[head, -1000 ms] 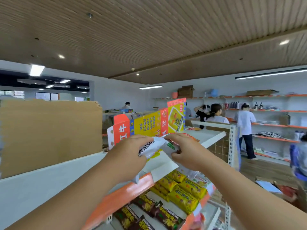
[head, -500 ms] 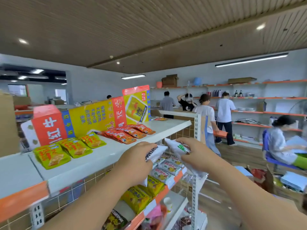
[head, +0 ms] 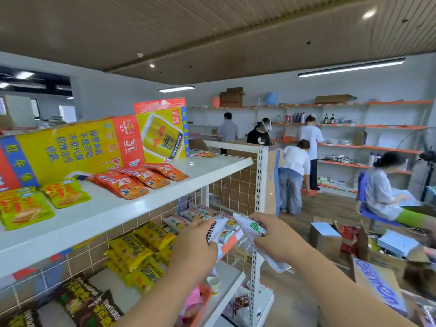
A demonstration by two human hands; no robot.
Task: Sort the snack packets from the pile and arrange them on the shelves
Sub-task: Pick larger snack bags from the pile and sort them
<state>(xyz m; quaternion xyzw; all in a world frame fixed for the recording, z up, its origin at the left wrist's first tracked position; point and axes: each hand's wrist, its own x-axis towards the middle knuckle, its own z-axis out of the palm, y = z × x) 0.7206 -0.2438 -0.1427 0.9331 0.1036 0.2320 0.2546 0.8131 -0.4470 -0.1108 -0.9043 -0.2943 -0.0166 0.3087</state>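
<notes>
My left hand (head: 193, 249) grips a white snack packet (head: 215, 230) with black lettering. My right hand (head: 274, 239) grips another white packet (head: 256, 241) with a green label, which hangs down past my wrist. Both hands are in front of the second shelf's right end (head: 230, 244). The top white shelf (head: 132, 206) carries green packets (head: 26, 208) at the left and red-orange packets (head: 139, 179) in the middle. On the second shelf lie yellow packets (head: 139, 253), pale packets (head: 188, 215) farther right and dark brown packets (head: 87, 300) at the near left.
A flattened yellow-red carton (head: 94, 147) stands along the back of the top shelf. A white upright post (head: 258, 208) ends the rack. Open cardboard boxes (head: 377, 279) with goods sit on the floor at right. Several people (head: 295, 173) work by orange-edged wall shelves (head: 368, 147); one sits at right.
The view has swung down and right, showing more of the rack. My hands have pulled the two white packets apart and lowered them from the top shelf's edge to the second shelf's level.
</notes>
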